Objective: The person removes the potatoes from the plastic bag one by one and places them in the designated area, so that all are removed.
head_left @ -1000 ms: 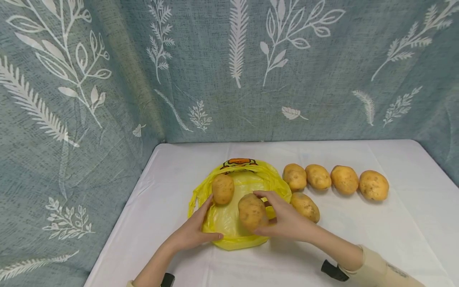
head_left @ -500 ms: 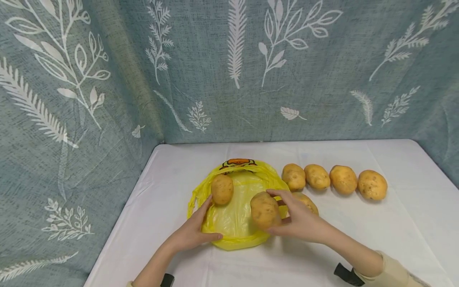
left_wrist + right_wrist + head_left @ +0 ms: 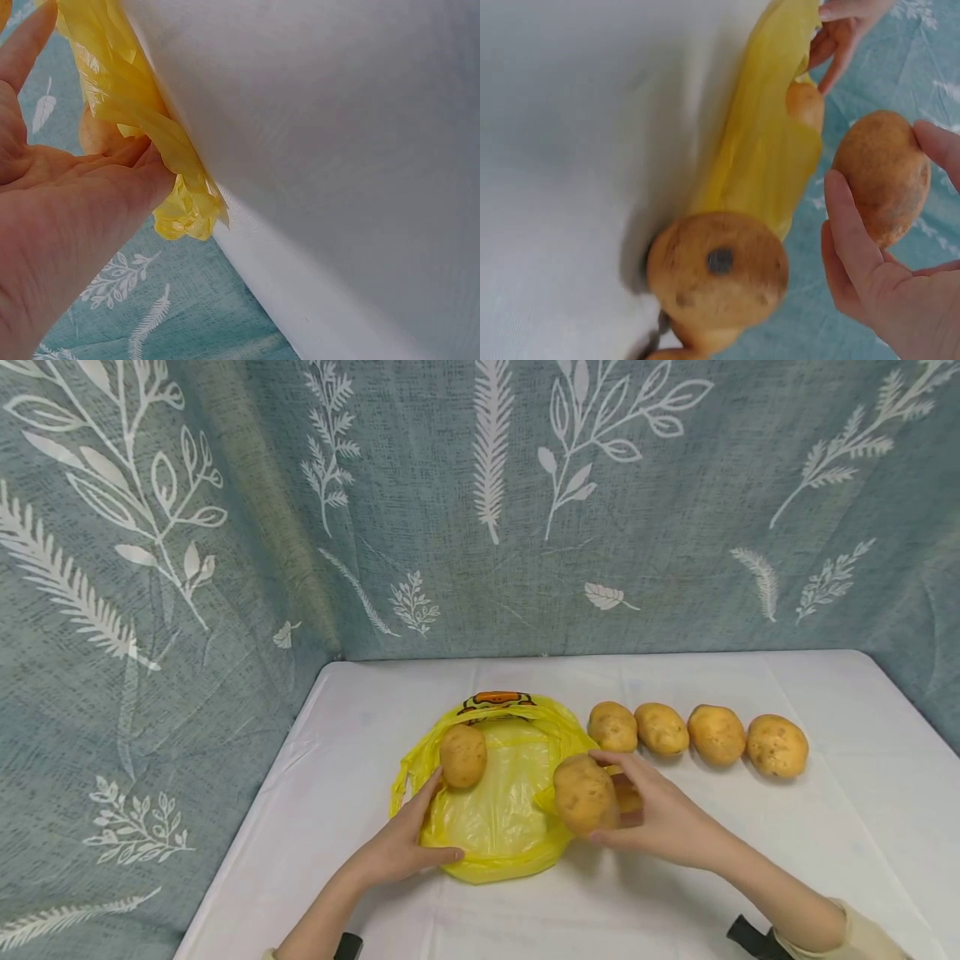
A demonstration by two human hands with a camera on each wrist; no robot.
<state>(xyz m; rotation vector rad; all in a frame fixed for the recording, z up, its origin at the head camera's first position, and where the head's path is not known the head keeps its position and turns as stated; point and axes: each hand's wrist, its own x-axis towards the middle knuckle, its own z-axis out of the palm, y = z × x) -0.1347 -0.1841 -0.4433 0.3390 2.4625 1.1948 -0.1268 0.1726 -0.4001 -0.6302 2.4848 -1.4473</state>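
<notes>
A yellow plastic bag (image 3: 510, 865) lies on the white table with its mouth spread wide. Inside its left edge sits one potato (image 3: 462, 757). My left hand (image 3: 405, 847) holds the bag's left and front rim, its thumb over the front edge; folds of plastic cover some fingertips in the left wrist view. My right hand (image 3: 667, 822) grips another potato (image 3: 583, 795) between thumb and fingers, raised over the bag's right rim. Mostly hidden behind that hand is a further potato (image 3: 628, 797), which the right wrist view shows close up as a dark-spotted potato (image 3: 705, 289).
Several potatoes (image 3: 716, 735) stand in a row to the right of the bag. The white tablecloth (image 3: 840, 827) spreads under everything. A blue-green leaf-patterned curtain (image 3: 645, 560) hangs behind the table and along its left side.
My right hand has moved right with its potato, from over the middle of the bag to its right rim. A bit of the rim now bends inward beside that potato. My left hand stays put.
</notes>
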